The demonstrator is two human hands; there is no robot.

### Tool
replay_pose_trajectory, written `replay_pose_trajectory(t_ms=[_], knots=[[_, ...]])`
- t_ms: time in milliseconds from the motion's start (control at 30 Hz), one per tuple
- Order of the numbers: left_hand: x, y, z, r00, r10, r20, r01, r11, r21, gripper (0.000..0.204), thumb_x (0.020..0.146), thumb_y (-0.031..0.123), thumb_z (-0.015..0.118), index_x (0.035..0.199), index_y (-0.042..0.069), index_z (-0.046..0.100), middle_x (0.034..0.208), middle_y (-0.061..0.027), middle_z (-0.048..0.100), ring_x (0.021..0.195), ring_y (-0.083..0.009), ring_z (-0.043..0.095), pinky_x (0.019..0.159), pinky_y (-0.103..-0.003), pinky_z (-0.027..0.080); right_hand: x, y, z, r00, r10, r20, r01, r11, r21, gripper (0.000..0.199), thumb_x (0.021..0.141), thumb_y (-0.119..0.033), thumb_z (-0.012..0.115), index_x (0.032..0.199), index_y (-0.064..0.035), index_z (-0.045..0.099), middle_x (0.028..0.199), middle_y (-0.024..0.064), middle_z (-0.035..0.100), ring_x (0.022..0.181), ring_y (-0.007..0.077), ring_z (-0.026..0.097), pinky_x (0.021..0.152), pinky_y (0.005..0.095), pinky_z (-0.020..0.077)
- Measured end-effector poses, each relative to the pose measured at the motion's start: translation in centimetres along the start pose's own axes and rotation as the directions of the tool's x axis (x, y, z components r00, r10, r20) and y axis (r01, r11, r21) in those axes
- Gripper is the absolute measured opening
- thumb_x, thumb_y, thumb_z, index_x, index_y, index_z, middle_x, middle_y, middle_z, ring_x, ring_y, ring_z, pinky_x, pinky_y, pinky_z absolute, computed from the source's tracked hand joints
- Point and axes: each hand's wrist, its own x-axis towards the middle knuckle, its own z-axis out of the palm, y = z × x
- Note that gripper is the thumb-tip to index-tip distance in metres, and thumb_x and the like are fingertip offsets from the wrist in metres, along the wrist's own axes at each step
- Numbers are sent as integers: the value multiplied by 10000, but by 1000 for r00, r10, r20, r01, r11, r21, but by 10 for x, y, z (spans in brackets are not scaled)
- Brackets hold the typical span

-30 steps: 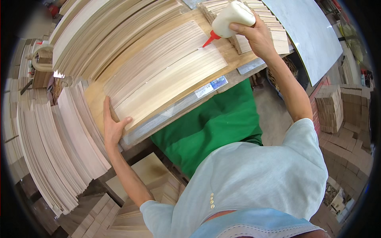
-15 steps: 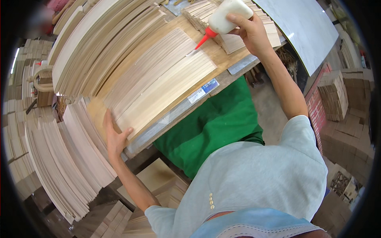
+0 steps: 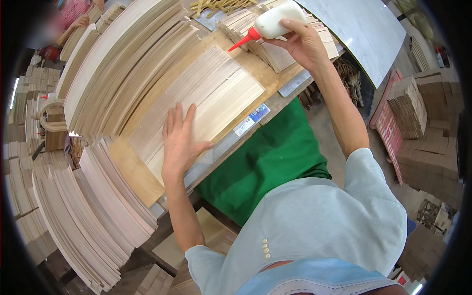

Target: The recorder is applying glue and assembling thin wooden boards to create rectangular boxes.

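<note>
My right hand [image 3: 302,45] grips a white squeeze glue bottle [image 3: 276,20] with a red nozzle, tilted so the tip points down and left over the far end of a wooden panel [image 3: 228,105]. The nozzle tip is apart from the wood. With fingers spread, my left hand [image 3: 179,140] lies on the near left part of the panel, its thumb toward the front edge. Small white glue spots show along a seam of the panel. Under the panel lies a yellowish board [image 3: 130,169] on the workbench.
Tall stacks of thin boards [image 3: 125,64] stand behind the panel, more boards [image 3: 93,216] at the left. Short wood pieces [image 3: 290,54] lie near the bottle. A grey sheet [image 3: 361,34] stands at the far right. At the upper left, another person's hand [image 3: 81,21] rests by the boards.
My left hand has moved right from the panel's left end onto its surface. The glue bottle has shifted slightly left and up, its tip leaving the seam.
</note>
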Motion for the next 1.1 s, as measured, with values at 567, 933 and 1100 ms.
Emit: replay_pose_trajectory(t_ms=[567, 933, 1100], knots=[[0, -7, 5, 1000, -16, 4, 16, 998, -56, 958, 563, 327, 841, 1371, 56, 404, 1471, -210, 284, 1371, -368, 240, 1095, -478, 254, 45, 47, 39, 921, -249, -299, 129, 920, -370, 575, 766, -121, 724, 1226, 20, 410, 1045, 132, 593, 949, 224, 613, 732, 357, 558], [-1, -8, 6, 1000, -20, 1, 20, 998, -53, 956, 559, 339, 840, 1366, 54, 415, 1477, -198, 278, 1377, -361, 232, 1095, -480, 252, 44, 53, 44, 865, -401, -302, 214, 839, -501, 486, 755, -80, 716, 1158, 42, 473, 1053, 133, 585, 977, 204, 578, 859, 319, 482], [1, -5, 5, 999, -35, 25, 36, 998, -48, 965, 556, 345, 843, 1369, 53, 412, 1481, -194, 274, 1384, -353, 222, 1101, -479, 246, 42, 55, 45, 847, -444, -292, 256, 823, -508, 588, 765, -71, 706, 1253, 66, 409, 1108, 155, 562, 1013, 216, 564, 883, 327, 477]])
